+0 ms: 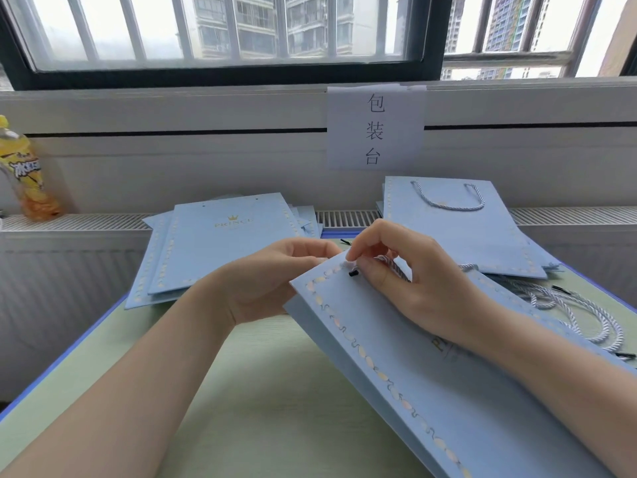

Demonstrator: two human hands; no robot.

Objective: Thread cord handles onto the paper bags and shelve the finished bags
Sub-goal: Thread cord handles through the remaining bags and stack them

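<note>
A light blue paper bag with a gold patterned border lies tilted across the table in front of me. My left hand grips its top left corner from behind. My right hand pinches a grey-white twisted cord at the bag's top edge, and the cord's black tip pokes out by a hole there. A stack of bags without handles lies at the back left. A stack with a cord handle on top lies at the back right.
Loose cords with black tips lie on the pale green table at the right. A yellow drink bottle stands on the radiator ledge at far left. A paper sign hangs below the barred window.
</note>
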